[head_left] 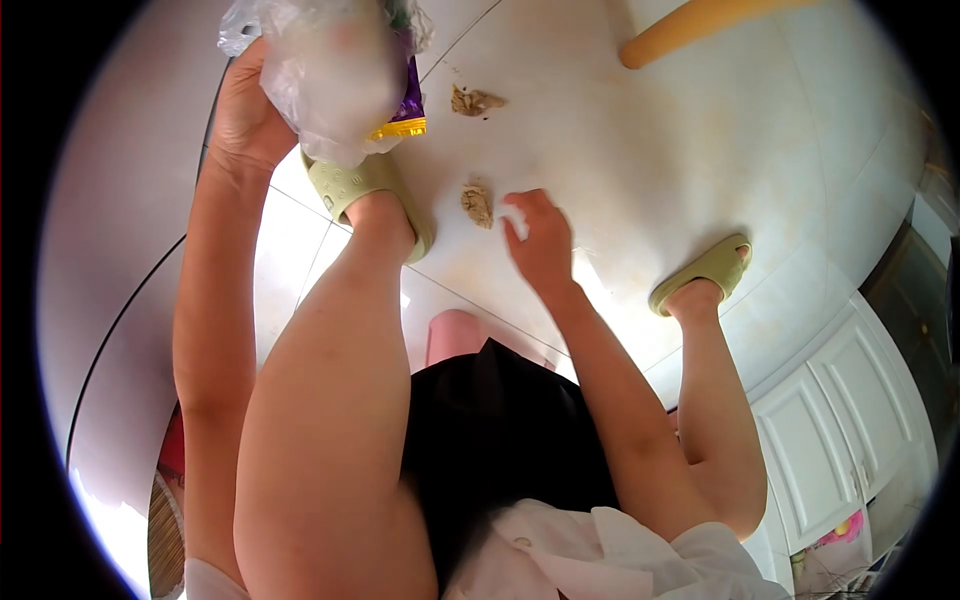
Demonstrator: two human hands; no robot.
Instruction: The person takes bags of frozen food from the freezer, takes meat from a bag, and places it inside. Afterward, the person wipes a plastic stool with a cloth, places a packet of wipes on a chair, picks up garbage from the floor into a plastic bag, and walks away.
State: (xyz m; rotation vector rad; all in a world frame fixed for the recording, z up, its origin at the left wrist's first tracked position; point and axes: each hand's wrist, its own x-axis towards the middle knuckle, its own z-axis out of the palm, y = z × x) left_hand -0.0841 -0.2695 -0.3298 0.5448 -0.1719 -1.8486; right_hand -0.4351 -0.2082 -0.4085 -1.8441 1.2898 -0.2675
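My left hand is closed on a clear plastic bag at the top left. The bag has whitish contents, and a purple and yellow wrapper shows at its right side. Low over the floor, my right hand has its fingers curled. A small white scrap, which looks like tissue, shows between thumb and fingers. Just left of these fingertips lies a tan, crumpled lump, apart from the hand. Farther off on the floor sits a second brown lump with small crumbs around it.
Pale tiles cover the floor. My feet are in green slippers, set wide apart. A yellowish leg-like piece enters at the top right. White cabinet doors stand at the right, and a pink object is beneath me.
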